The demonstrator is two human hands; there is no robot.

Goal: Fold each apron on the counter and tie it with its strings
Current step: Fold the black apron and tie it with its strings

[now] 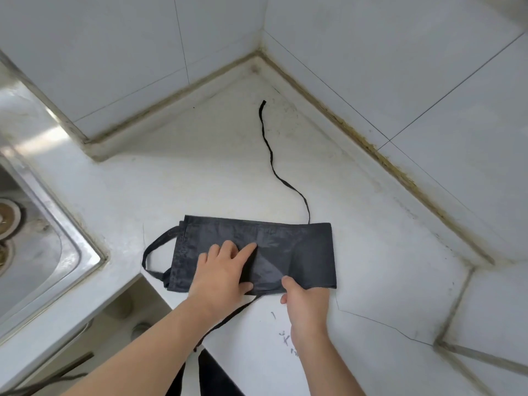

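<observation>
A dark navy apron (297,250) lies folded into a long flat rectangle on the white counter (200,178). My left hand (223,270) presses flat on its left half, fingers spread. My right hand (303,301) grips the near edge of the apron, thumb on top and fingers tucked under the fabric. One waist string (271,155) trails from the far edge toward the wall corner. The neck loop (155,252) sticks out at the left end. A second string (228,318) runs from the near edge down over the counter's front.
A steel sink (43,247) sits at the left, close to the neck loop. White tiled walls (400,67) meet in a corner behind the counter. A raised tiled ledge (491,304) stands at the right. The counter's front edge cuts diagonally below my left forearm.
</observation>
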